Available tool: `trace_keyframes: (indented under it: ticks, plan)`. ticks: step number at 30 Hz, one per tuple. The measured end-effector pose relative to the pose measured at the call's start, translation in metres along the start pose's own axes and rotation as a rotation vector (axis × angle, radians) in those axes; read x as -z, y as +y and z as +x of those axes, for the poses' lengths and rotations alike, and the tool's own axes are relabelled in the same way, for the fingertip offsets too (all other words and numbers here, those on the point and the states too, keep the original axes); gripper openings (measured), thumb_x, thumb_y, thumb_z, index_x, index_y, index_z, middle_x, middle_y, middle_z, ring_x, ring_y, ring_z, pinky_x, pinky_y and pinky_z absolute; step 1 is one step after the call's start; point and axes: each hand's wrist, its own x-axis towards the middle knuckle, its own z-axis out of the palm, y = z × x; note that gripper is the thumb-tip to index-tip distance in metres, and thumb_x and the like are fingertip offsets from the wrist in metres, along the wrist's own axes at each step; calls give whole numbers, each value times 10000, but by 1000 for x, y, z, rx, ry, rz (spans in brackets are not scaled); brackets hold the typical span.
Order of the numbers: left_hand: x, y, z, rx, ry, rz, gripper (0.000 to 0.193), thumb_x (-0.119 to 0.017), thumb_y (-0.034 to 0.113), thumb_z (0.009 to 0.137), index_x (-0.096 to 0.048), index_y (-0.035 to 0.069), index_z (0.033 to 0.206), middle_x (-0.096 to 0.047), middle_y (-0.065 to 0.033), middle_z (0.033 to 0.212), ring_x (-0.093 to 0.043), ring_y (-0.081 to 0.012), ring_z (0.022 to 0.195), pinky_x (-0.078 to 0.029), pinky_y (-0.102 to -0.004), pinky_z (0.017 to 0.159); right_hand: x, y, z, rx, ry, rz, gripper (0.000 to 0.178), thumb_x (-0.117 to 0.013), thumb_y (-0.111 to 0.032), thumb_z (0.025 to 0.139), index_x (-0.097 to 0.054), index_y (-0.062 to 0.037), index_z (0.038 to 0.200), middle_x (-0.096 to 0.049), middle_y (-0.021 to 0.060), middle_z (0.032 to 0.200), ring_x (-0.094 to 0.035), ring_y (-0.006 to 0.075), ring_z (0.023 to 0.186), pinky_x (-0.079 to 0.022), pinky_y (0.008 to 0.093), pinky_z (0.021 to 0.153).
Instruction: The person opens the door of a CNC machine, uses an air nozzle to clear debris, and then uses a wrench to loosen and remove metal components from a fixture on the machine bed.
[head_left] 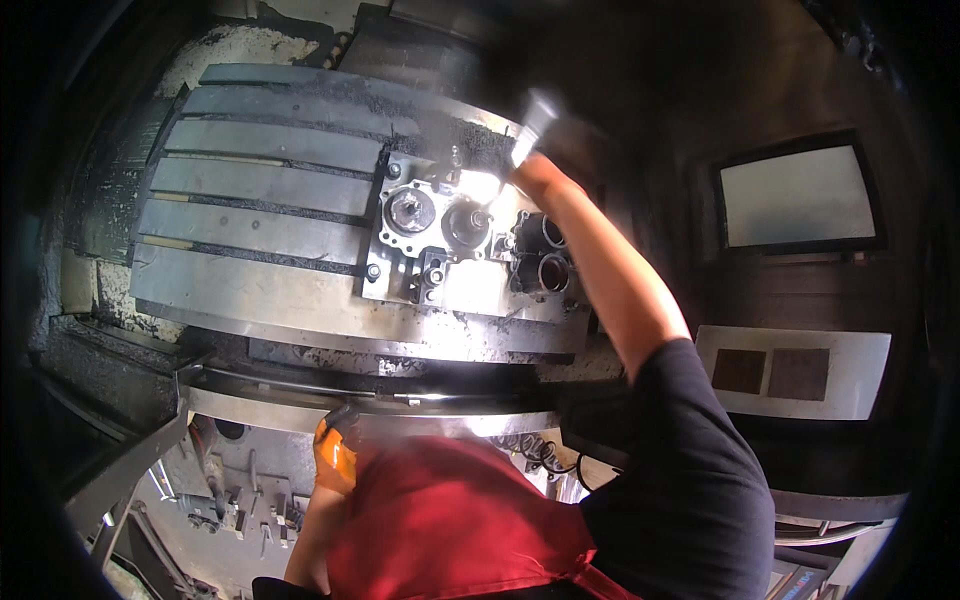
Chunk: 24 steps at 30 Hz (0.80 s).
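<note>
Right hand (535,125): extended over the slotted machine table (250,200), blurred, closed around a pale tool (538,108); finger detail cannot be told. Fixture plate (465,245), with round bores: lies at about 7 o'clock from that hand, just beside it, its long axis running 9 to 3 o'clock. Left hand (337,450): orange-gloved, curled on the front rail (400,400), well apart at 6 o'clock. Right hand nearer.

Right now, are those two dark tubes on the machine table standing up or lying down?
Standing up: both dark tubes show their round open mouths toward the camera.
</note>
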Motion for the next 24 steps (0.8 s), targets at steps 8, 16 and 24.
trace_keyframes:
  ticks: [8,16,24]
  plan:
    - [-21,10,-12,-77,-51,129,267,-569,127,979,-619,75,1237,-703,-34,1052,-600,-112,800,-488,-236,701,-103,-133,-117,346,-876,-246,487,-513,-399,929,-633,-21,1211,-641,214,1242,-624,329,1131,-478,427,1002]
    - [-16,6,-9,43,-39,-44,260,-581,113,971,-628,69,1223,-704,-60,1044,-596,-121,776,-483,-244,687,-8,-8,-10,23,-53,-156,323,-551,-211,918,-692,-90,1182,-703,181,1107,-652,284,1073,-510,374,893]
    - [-23,10,-14,-10,-53,66,252,-586,92,967,-633,71,1213,-699,-62,1056,-604,-126,798,-487,-248,697,-61,-56,-86,335,-648,-247,351,-519,-217,937,-667,-113,1238,-659,123,1260,-640,295,1131,-476,404,1037]
